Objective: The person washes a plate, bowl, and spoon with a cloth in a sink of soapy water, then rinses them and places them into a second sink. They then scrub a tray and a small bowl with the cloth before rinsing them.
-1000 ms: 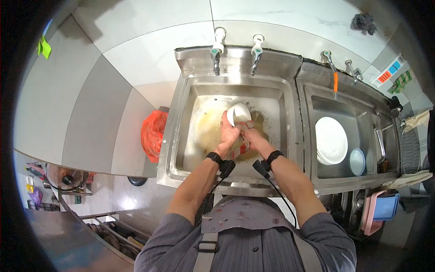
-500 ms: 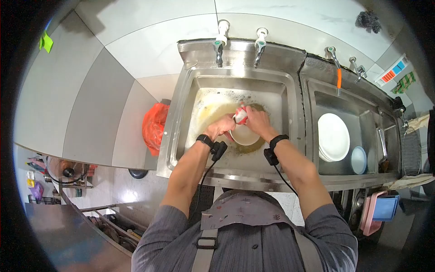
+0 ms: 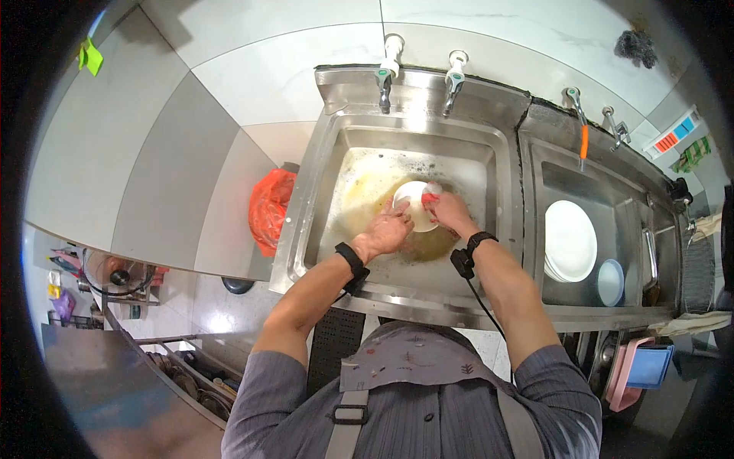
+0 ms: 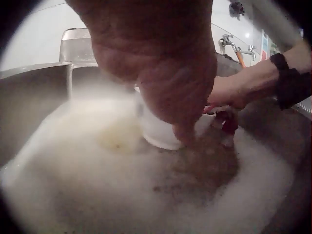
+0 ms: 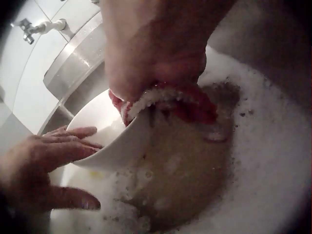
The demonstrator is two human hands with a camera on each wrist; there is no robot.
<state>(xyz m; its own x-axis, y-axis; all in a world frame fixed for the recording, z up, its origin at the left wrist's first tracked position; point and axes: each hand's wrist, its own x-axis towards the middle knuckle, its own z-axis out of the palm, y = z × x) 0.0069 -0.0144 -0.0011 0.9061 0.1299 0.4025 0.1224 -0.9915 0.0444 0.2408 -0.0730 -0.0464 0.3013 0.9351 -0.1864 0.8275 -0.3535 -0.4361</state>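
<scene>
A white bowl (image 3: 413,190) sits tilted in the murky, foamy water of the left sink basin. My left hand (image 3: 387,230) holds the bowl by its near left side; in the right wrist view its fingers (image 5: 73,141) reach over the rim while the thumb stays outside. At the opposite side, my right hand (image 3: 449,212) grips a red and white scrubbing cloth (image 5: 197,108), which laps over the bowl's rim. Suds cling to the cloth's pale edge. The right hand's fingertips are hidden behind the cloth.
Two taps (image 3: 384,89) stand over the foamy basin (image 3: 505,191). In the right basin lie a stack of white plates (image 3: 570,241) and a pale blue bowl (image 3: 610,281). An orange-hosed tap (image 3: 583,141) hangs above it. Left of the sink is a red plastic bag (image 3: 271,212).
The bowl has turned and its opening now faces up more. My left hand has shifted its hold along the rim, and the right hand has moved the cloth to the bowl's right side.
</scene>
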